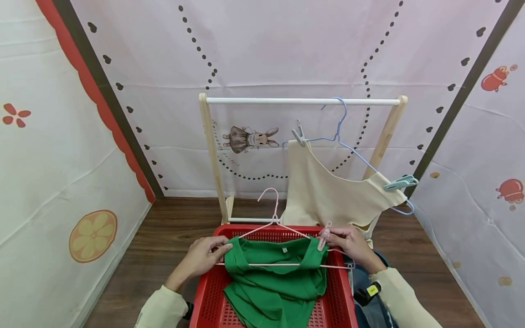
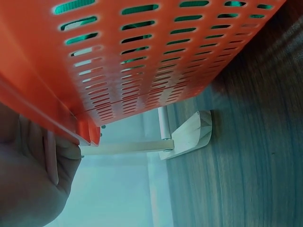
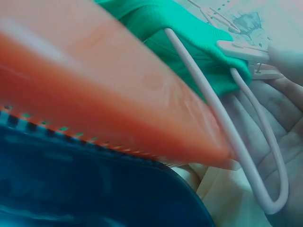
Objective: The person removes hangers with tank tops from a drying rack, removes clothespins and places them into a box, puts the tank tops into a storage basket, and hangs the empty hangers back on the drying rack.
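Note:
A green sleeveless top (image 1: 279,284) lies over the red basket (image 1: 346,296) with a pink hanger (image 1: 275,208) through its shoulders, hook toward the rack. My left hand (image 1: 205,255) pinches the top's left shoulder with thumb and fingers, and the hanger's left end lies against the palm in the left wrist view. At the other shoulder, my right hand (image 1: 348,243) pinches a pink clothespin (image 1: 322,241). Its jaws sit over the green fabric in the right wrist view, where the hanger's rounded right end (image 3: 270,198) sticks out past the cloth, in front of the palm.
Behind the basket stands a wooden rack with a white rail (image 1: 270,101). On it, a blue hanger (image 1: 338,123) carries a cream top (image 1: 324,187), with a grey clothespin (image 1: 301,136) and a teal clothespin (image 1: 401,182). A dark blue tub (image 3: 85,184) stands right of the basket.

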Tool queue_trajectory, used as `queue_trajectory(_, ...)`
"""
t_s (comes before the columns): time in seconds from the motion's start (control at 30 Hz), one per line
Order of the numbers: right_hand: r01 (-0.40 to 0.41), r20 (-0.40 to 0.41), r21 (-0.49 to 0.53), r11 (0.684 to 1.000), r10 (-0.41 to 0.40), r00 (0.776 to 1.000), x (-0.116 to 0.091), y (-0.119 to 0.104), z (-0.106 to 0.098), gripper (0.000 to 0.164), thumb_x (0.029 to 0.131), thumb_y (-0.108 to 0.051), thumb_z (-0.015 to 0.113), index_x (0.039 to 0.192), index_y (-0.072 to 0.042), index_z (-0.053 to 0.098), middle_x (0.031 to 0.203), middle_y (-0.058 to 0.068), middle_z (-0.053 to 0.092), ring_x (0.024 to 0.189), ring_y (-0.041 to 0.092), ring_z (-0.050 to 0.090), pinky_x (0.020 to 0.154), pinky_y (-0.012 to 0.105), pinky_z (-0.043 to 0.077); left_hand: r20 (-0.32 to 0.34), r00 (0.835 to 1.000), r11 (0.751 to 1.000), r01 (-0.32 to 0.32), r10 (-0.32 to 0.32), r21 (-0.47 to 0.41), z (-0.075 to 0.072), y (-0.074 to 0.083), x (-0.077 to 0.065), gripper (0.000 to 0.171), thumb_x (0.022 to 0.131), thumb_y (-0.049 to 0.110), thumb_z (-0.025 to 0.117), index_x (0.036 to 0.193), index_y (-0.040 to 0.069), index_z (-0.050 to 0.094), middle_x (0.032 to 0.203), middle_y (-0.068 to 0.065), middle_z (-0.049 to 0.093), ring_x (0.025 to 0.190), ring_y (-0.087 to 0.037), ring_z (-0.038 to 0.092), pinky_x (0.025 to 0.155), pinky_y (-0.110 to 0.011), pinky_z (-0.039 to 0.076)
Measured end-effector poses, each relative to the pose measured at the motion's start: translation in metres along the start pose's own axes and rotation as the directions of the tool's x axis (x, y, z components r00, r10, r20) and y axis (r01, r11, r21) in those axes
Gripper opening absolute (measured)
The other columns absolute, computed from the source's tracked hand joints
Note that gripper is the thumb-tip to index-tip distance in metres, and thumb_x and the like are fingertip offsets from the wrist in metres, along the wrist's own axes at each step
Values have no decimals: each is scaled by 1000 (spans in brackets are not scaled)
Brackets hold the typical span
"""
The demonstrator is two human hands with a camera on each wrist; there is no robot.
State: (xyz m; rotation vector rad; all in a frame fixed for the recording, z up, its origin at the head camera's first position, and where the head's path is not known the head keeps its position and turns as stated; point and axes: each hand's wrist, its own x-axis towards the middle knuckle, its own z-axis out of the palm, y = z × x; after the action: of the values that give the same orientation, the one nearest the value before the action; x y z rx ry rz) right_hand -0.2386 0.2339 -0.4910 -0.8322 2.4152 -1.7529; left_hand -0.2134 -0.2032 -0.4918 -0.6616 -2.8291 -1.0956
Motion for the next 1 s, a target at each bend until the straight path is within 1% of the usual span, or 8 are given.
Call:
queue_trajectory(0.1, 30, -10, -1, 1000, -30, 999, -1, -1, 1, 22, 100, -3, 55, 111, 10, 69, 102, 22, 73, 89, 5, 70, 75, 25, 57, -3, 1000, 1000, 1, -1, 1, 0, 0, 0, 25, 99, 36, 60, 74, 32, 57, 60, 17, 49, 54, -1, 46, 57, -22, 39)
queue_trajectory(0.2, 74, -43, 6, 997, -74, 996, 0, -2, 1, 22, 100, -1, 53, 111, 8, 70, 106, 23, 72, 97, 4, 69, 79, 23, 56, -4, 1000, 1000, 6, -6, 1, 0, 0, 0, 26, 99, 37, 59, 74, 32, 57, 61, 17, 49, 54, -1, 46, 57, -22, 39)
queue_trajectory(0.33, 150, -75, 38, 988, -146, 986, 2, -4, 1, 23, 100, 4, 51, 113, 12, 67, 109, 29, 68, 106, 6, 67, 82, 22, 55, -3, 1000, 1000, 7, -7, -3, 1, -1, 0, 26, 100, 38, 58, 74, 32, 57, 61, 17, 50, 54, -1, 46, 56, -23, 39)
queue_trajectory(0.47, 191, -73, 41, 981, -188, 980, 2, -8, 0, 24, 99, 7, 50, 117, 15, 64, 109, 30, 68, 106, 6, 67, 83, 22, 55, -4, 1000, 1000, 12, -12, -9, 1, -1, 0, 27, 100, 38, 58, 74, 32, 57, 61, 16, 51, 54, -2, 47, 57, -23, 39)
queue_trajectory(0.53, 193, -70, 47, 980, -190, 979, 1, -10, -1, 24, 99, 7, 50, 118, 16, 63, 109, 30, 68, 106, 6, 68, 83, 22, 55, -5, 1000, 1000, 14, -14, -8, 1, -1, 0, 26, 100, 39, 57, 74, 32, 57, 61, 16, 51, 54, -2, 47, 57, -23, 39)
queue_trajectory(0.63, 182, -57, 79, 980, -178, 982, -1, -13, -4, 25, 100, 7, 48, 120, 17, 61, 111, 31, 67, 105, 8, 68, 84, 26, 56, -9, 1000, 1000, 18, -18, -6, 2, -1, 0, 25, 100, 39, 57, 75, 32, 57, 61, 16, 51, 54, -2, 47, 57, -23, 39)
queue_trajectory(0.8, 135, -43, 107, 985, -131, 990, -4, -18, -6, 26, 100, 4, 50, 122, 14, 60, 115, 32, 65, 106, 10, 69, 84, 33, 56, -12, 1000, 1000, 26, -26, -4, 2, 0, -1, 24, 100, 38, 57, 76, 33, 58, 62, 16, 52, 54, -2, 47, 57, -23, 39)
queue_trajectory(1.0, 124, -45, 59, 991, -122, 992, -8, -20, -6, 27, 99, 4, 52, 124, 14, 59, 116, 33, 64, 105, 7, 68, 83, 26, 56, -15, 1000, 1000, 23, -23, 1, 2, 0, -2, 25, 100, 37, 58, 76, 33, 57, 61, 16, 52, 54, -2, 46, 57, -23, 39)
